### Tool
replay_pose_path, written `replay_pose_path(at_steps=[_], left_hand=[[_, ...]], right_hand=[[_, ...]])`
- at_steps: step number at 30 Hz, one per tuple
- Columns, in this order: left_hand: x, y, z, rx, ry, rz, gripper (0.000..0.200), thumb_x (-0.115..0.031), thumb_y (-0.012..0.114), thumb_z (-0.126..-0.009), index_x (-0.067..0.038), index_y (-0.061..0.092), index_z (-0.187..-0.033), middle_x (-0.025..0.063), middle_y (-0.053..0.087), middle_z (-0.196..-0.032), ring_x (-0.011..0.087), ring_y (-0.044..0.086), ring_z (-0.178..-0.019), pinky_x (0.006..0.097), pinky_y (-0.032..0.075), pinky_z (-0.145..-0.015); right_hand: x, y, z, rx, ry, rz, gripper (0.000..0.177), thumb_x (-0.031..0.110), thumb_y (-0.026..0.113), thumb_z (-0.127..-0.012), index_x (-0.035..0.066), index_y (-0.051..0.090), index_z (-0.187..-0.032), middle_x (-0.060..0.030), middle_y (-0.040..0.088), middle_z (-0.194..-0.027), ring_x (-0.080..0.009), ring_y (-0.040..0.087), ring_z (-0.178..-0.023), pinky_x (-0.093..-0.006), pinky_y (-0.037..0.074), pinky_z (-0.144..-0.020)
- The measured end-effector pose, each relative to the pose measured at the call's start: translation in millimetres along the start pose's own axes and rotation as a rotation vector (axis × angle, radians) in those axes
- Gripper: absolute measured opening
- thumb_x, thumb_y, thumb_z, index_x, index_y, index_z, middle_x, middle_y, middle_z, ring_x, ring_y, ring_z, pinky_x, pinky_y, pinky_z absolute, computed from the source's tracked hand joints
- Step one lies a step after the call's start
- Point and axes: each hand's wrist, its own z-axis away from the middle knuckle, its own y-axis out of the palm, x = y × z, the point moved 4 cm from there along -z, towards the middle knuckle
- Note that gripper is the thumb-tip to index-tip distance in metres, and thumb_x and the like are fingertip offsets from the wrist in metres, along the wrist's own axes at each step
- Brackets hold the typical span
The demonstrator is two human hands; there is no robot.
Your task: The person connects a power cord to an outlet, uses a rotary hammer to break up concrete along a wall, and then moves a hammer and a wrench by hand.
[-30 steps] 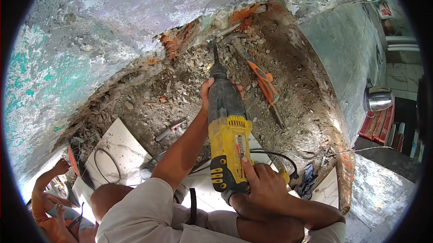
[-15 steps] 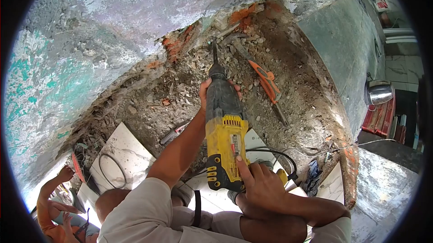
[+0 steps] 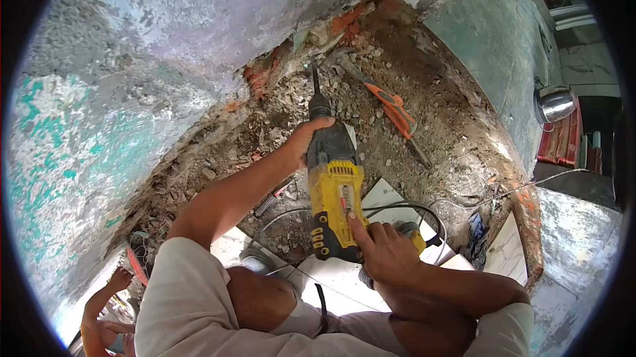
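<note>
A yellow and black demolition hammer [image 3: 336, 188] points away from me, its chisel bit [image 3: 315, 77] at the foot of the broken wall. My left hand [image 3: 314, 133] is closed round the black front housing, thumb across the top. At the rear, my right hand [image 3: 389, 248] grips the handle, its index finger stretched along the yellow body. Right of the bit, a hammer with an orange grip [image 3: 392, 106] lies on the rubble [image 3: 285, 108].
The painted wall [image 3: 165, 46] curves along the left and back, its lower edge broken down to red brick. White tiles [image 3: 507, 248] and a power cable [image 3: 434, 214] lie near my legs. A steel pot [image 3: 556, 103] is at the right. Another person's arm [image 3: 99, 304] shows at lower left.
My left hand has shifted on the front housing, bringing its thumb over the top, and my left elbow has swung outward. My view has moved a little; less of the other person shows.
</note>
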Motion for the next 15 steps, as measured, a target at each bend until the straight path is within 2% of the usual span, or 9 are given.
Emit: replay_pose_path(at_steps=[3, 5, 8, 11, 12, 13, 15], left_hand=[[-0.9, -28.0, -7.3, 0.078, -0.006, 0.057, 0.041, -0.035, 0.07, -0.078, -0.003, 0.059, -0.101, 0.0141, 0.066, -0.091, 0.0262, 0.067, -0.076, 0.0392, 0.055, -0.075], [-5.0, -39.3, 3.5, 0.005, 0.014, -0.081, 0.039, -0.033, 0.069, -0.079, -0.002, 0.059, -0.1, 0.014, 0.066, -0.088, 0.0255, 0.067, -0.074, 0.038, 0.055, -0.074], [-2.4, -58.5, 4.1, 0.039, 0.085, -0.098, 0.033, -0.026, 0.069, -0.079, -0.002, 0.059, -0.099, 0.0127, 0.066, -0.085, 0.0241, 0.067, -0.072, 0.0381, 0.056, -0.071], [11.5, -75.9, -2.2, 0.084, 0.101, -0.118, 0.031, -0.022, 0.07, -0.078, -0.001, 0.059, -0.098, 0.0114, 0.066, -0.083, 0.0227, 0.067, -0.071, 0.0377, 0.056, -0.068], [16.0, -79.5, 0.6, 0.1, 0.077, -0.118, 0.03, -0.02, 0.071, -0.078, -0.001, 0.058, -0.098, 0.0113, 0.065, -0.084, 0.0226, 0.067, -0.072, 0.0376, 0.056, -0.068], [18.9, -75.5, 5.4, 0.096, 0.08, -0.124, 0.03, -0.02, 0.071, -0.078, -0.001, 0.058, -0.098, 0.0113, 0.065, -0.084, 0.0226, 0.067, -0.072, 0.0376, 0.056, -0.068], [33.0, -58.1, 16.5, -0.016, 0.135, -0.185, 0.031, -0.019, 0.072, -0.077, -0.002, 0.057, -0.099, 0.0108, 0.065, -0.085, 0.022, 0.066, -0.074, 0.0378, 0.056, -0.068]], right_hand=[[21.1, 29.3, -17.0, 0.049, 0.043, -0.045, 0.07, 0.012, 0.052, -0.084, 0.005, 0.021, -0.146, -0.0202, 0.054, -0.086, -0.0346, 0.059, -0.072, -0.0429, 0.053, -0.056], [35.0, 51.7, -26.8, 0.08, 0.058, -0.087, 0.069, 0.012, 0.052, -0.084, 0.006, 0.022, -0.146, -0.02, 0.052, -0.088, -0.0349, 0.059, -0.074, -0.0424, 0.054, -0.055], [52.5, 89.9, -39.5, 0.028, 0.134, -0.095, 0.069, 0.013, 0.053, -0.084, 0.016, 0.025, -0.147, -0.0174, 0.05, -0.088, -0.033, 0.058, -0.077, -0.0413, 0.054, -0.056], [63.4, 136.4, -45.5, -0.067, 0.188, -0.1, 0.068, 0.013, 0.054, -0.083, 0.019, 0.028, -0.145, -0.017, 0.05, -0.09, -0.0326, 0.057, -0.08, -0.0402, 0.055, -0.057], [66.4, 143.5, -42.6, -0.068, 0.235, -0.133, 0.067, 0.011, 0.057, -0.079, 0.018, 0.034, -0.142, -0.0165, 0.051, -0.091, -0.033, 0.056, -0.083, -0.0416, 0.053, -0.06], [68.3, 146.3, -37.4, -0.074, 0.232, -0.137, 0.067, 0.011, 0.057, -0.079, 0.018, 0.034, -0.142, -0.0165, 0.051, -0.091, -0.033, 0.056, -0.083, -0.0416, 0.053, -0.06], [64.1, 144.9, -12.2, -0.175, 0.283, -0.197, 0.064, 0.006, 0.058, -0.072, 0.012, 0.044, -0.135, -0.0169, 0.053, -0.092, -0.0354, 0.055, -0.084, -0.0466, 0.048, -0.066]])
